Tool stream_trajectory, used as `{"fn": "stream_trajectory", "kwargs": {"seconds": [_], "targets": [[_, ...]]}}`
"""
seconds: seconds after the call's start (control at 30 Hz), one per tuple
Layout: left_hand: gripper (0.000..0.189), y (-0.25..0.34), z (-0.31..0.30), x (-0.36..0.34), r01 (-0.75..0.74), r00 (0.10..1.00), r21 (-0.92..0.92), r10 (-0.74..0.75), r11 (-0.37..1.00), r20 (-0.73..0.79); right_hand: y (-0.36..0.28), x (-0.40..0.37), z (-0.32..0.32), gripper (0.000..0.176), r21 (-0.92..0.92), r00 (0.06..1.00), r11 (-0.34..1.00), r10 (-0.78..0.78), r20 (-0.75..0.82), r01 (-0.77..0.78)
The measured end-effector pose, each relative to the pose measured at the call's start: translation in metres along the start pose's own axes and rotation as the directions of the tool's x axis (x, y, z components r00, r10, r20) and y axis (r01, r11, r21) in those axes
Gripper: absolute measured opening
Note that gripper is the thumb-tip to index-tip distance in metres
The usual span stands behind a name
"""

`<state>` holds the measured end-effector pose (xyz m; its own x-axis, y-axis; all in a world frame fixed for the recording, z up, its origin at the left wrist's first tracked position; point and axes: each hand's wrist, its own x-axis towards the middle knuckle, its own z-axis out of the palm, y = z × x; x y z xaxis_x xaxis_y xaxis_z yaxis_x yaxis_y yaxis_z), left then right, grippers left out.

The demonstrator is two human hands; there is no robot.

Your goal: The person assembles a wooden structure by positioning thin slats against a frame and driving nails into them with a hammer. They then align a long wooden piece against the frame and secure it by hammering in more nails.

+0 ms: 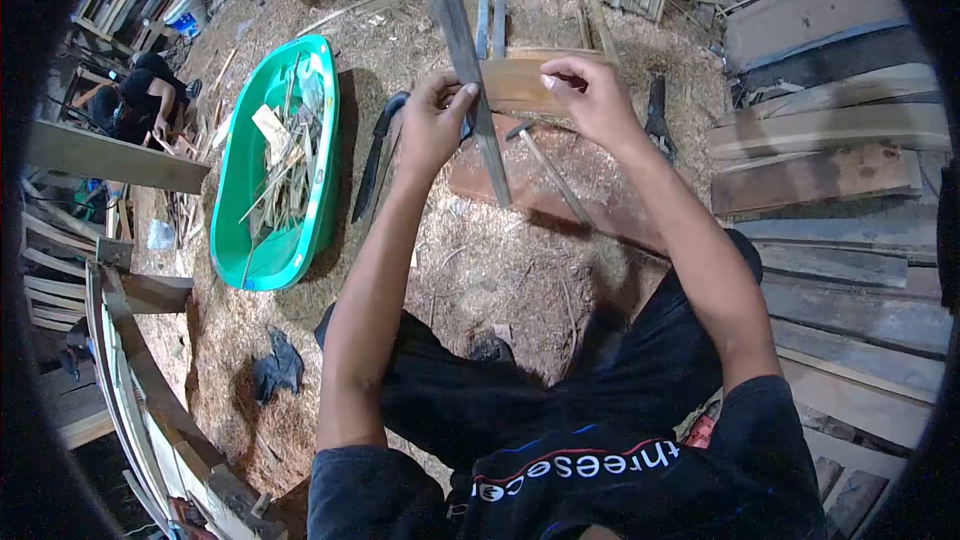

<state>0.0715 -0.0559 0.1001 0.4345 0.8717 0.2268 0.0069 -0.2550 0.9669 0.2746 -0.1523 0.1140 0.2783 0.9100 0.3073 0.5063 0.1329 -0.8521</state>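
Note:
My left hand (437, 122) is closed around a long, narrow grey wooden slat (462, 35), which stands tilted in front of me. A short brown wooden board (513, 87) extends from behind the slat toward my right hand (597, 100). The thumb and forefinger of that hand are pinched at the board's right end; the remaining fingers are curled. Below my hands, a hammer (556, 178) lies across a reddish plank (622, 212) dusted with shavings. A machete-like blade with a dark handle (392, 115) rests left of my left hand.
On the left stands a green tub (222, 210) of wood scraps. Stacked planks (840, 230) line the right side. A dark tool (656, 110) lies beyond my right forearm. Another person (140, 100) crouches at the far left, near a white bucket (185, 12). Sawdust covers the ground.

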Motion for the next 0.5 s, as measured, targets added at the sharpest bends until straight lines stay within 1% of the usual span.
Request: {"fn": "stream_trajectory", "kwargs": {"seconds": [0.03, 0.07, 0.13, 0.17, 0.23, 0.27, 0.3, 0.33, 0.37, 0.5], "targets": [[0.017, -0.006, 0.003, -0.002, 0.073, 0.996, 0.055, -0.076, 0.996, 0.054, 0.012, -0.001, 0.001, 0.019, -0.004, 0.997, 0.998, 0.069, 0.032, -0.069], [0.017, -0.010, 0.007, -0.004, 0.078, 0.989, 0.226, -0.103, 0.971, 0.102, 0.020, -0.003, 0.001, 0.019, -0.046, 0.996, 0.996, 0.080, 0.042, -0.078], [0.017, -0.060, 0.015, -0.002, 0.067, 0.979, 0.255, -0.113, 0.965, 0.169, 0.036, -0.011, -0.003, 0.018, -0.134, 0.993, 0.986, 0.106, 0.053, -0.098], [0.018, -0.068, 0.021, -0.002, 0.088, 0.977, 0.184, -0.121, 0.979, 0.178, 0.043, -0.015, -0.006, 0.017, -0.107, 0.990, 0.987, 0.126, 0.069, -0.118], [0.019, -0.075, 0.035, -0.002, 0.128, 0.971, 0.039, -0.133, 0.991, 0.200, 0.071, -0.024, -0.011, 0.017, -0.246, 0.961, 0.952, 0.227, 0.159, -0.184], [0.019, -0.077, 0.037, 0.001, 0.139, 0.966, 0.050, -0.146, 0.989, 0.212, 0.087, -0.029, -0.011, 0.018, -0.311, 0.940, 0.927, 0.279, 0.198, -0.210], [0.020, -0.078, 0.037, 0.005, 0.151, 0.962, 0.064, -0.161, 0.987, 0.222, 0.100, -0.038, -0.009, 0.019, -0.372, 0.951, 0.911, 0.257, 0.174, -0.178], [0.020, -0.079, 0.037, 0.006, 0.165, 0.956, 0.082, -0.180, 0.983, 0.231, 0.109, -0.046, -0.009, 0.020, -0.414, 0.929, 0.888, 0.306, 0.208, -0.200], [0.020, -0.081, 0.037, 0.006, 0.156, 0.963, 0.057, -0.165, 0.986, 0.213, 0.117, -0.053, -0.008, 0.021, -0.454, 0.904, 0.864, 0.354, 0.242, -0.217], [0.017, -0.087, 0.034, 0.007, 0.184, 0.972, 0.019, -0.185, 0.983, 0.146, 0.144, -0.080, 0.004, 0.022, -0.592, 0.779, 0.767, 0.520, 0.349, -0.248]]}}
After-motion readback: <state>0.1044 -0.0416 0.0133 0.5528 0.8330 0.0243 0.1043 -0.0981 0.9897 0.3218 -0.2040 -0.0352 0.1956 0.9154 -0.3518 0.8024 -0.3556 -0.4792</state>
